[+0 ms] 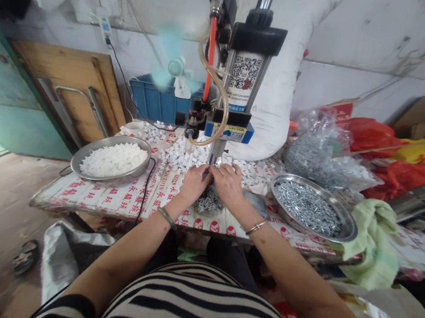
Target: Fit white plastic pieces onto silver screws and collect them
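Observation:
Both my hands meet under the ram (217, 149) of a small pneumatic press (243, 74). My left hand (193, 183) has its thumb and fingers pinched together at the foot of the ram. Close against it, my right hand (227, 186) is closed too, with its fingertips at the same spot. Whatever lies between the fingertips is too small and covered to make out. Just below the hands is a heap of small metal pins (209, 204). Small white plastic pieces (181, 155) lie scattered on the table behind and around the hands.
At left stands a metal bowl (76, 161) of white pieces (114, 160); at right, a metal bowl (350, 229) of metal pins (306, 207). A green cloth (376, 243) hangs over the table edge. Behind are a blue crate (153, 101), a fan (176, 66) and a white sack (281, 84).

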{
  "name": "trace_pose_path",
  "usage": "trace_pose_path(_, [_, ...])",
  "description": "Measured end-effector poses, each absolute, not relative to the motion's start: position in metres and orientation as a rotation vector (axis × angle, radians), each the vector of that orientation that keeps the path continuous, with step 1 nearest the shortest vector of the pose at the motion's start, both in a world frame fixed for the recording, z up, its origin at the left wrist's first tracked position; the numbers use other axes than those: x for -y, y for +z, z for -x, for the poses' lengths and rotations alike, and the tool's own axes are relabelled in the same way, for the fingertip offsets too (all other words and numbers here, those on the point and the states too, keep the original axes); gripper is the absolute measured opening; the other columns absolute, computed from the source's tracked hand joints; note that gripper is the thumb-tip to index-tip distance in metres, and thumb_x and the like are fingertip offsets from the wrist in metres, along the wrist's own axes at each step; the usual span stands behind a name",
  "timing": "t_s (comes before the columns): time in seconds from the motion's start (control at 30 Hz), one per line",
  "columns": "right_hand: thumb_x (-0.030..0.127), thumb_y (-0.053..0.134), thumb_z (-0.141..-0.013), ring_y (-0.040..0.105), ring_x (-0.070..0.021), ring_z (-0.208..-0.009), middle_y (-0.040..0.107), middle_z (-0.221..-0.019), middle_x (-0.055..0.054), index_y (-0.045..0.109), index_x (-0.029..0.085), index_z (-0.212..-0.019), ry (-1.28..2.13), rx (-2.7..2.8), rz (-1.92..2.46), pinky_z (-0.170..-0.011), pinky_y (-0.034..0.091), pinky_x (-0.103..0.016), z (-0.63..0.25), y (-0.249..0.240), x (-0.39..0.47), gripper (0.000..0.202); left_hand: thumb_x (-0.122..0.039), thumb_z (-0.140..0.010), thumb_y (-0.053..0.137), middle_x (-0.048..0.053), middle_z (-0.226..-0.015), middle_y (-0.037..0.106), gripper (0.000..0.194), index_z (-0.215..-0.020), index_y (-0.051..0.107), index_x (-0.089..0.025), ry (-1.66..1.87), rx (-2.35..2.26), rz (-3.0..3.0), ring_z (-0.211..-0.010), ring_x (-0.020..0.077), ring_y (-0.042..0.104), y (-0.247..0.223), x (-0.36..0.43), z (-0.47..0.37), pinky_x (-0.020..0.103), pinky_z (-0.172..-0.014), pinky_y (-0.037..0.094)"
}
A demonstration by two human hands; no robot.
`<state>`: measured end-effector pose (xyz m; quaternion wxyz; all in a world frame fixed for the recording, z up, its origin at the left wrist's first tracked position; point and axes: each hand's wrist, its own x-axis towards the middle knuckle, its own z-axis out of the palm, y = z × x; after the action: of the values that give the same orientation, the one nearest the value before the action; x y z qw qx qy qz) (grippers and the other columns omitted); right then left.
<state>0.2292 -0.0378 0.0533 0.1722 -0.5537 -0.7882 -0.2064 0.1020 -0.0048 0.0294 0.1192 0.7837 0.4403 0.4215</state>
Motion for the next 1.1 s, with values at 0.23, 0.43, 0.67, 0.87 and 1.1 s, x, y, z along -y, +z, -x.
trace_pose_path(0.23, [0.020, 0.043, -0.086, 0.056, -0.0177, -0.090, 0.067, -0.095, -0.002, 0.050, 0.026, -0.123, -0.250, 1.983, 1.799, -0.080, 0.032, -0.030, -0.241, 0.049, 0.055, 0.038, -0.022, -0.081, 0.052, 0.004, -0.083, 0.068, 0.016, -0.095, 0.059, -0.016, 1.310, -1.265, -2.471, -0.078, 0.0157, 0.063, 0.024, -0.001, -0.104, 0.037, -0.100, 0.034])
trace_pose_path(0.43, [0.028, 0.047, -0.084, 0.056, -0.0215, -0.095, 0.067, -0.098, -0.006, 0.056, 0.021, -0.117, -0.399, 1.796, 2.042, -0.084, 0.032, -0.035, -0.284, 0.018, 0.103, 0.035, -0.023, -0.081, 0.053, 0.003, -0.080, 0.068, 0.015, -0.093, 0.060, -0.017, 1.371, -1.248, -2.446, -0.078, 0.0165, 0.062, 0.022, -0.003, -0.104, 0.036, -0.099, 0.037])
trace_pose_path(0.67, [0.022, 0.048, -0.083, 0.049, -0.0271, -0.105, 0.060, -0.116, -0.012, 0.058, 0.017, -0.115, -0.784, 1.903, 2.015, -0.099, 0.015, -0.053, -0.301, -0.028, 0.140, 0.035, -0.024, -0.081, 0.053, 0.003, -0.080, 0.067, 0.015, -0.093, 0.059, -0.018, 1.361, -1.256, -2.430, -0.077, 0.0164, 0.062, 0.023, -0.001, -0.104, 0.036, -0.093, 0.041])
trace_pose_path(0.87, [0.022, 0.045, -0.084, 0.048, -0.0289, -0.106, 0.059, -0.117, -0.014, 0.057, 0.016, -0.117, -0.842, 1.923, 1.987, -0.098, 0.017, -0.056, -0.301, -0.036, 0.140, 0.036, -0.026, -0.081, 0.053, 0.005, -0.084, 0.067, 0.017, -0.093, 0.060, -0.018, 1.313, -1.289, -2.366, -0.082, 0.0175, 0.061, 0.026, 0.004, -0.103, 0.035, -0.088, 0.043])
trace_pose_path(1.1, [0.025, 0.049, -0.082, 0.046, -0.0306, -0.112, 0.055, -0.122, -0.013, 0.055, 0.019, -0.117, -0.704, 1.851, 1.941, -0.096, 0.022, -0.054, -0.295, -0.014, 0.139, 0.037, -0.031, -0.076, 0.056, 0.001, -0.074, 0.063, 0.021, -0.088, 0.062, -0.015, 1.159, -1.136, -1.964, -0.068, 0.0128, 0.058, 0.040, 0.007, -0.096, 0.026, -0.068, 0.047])
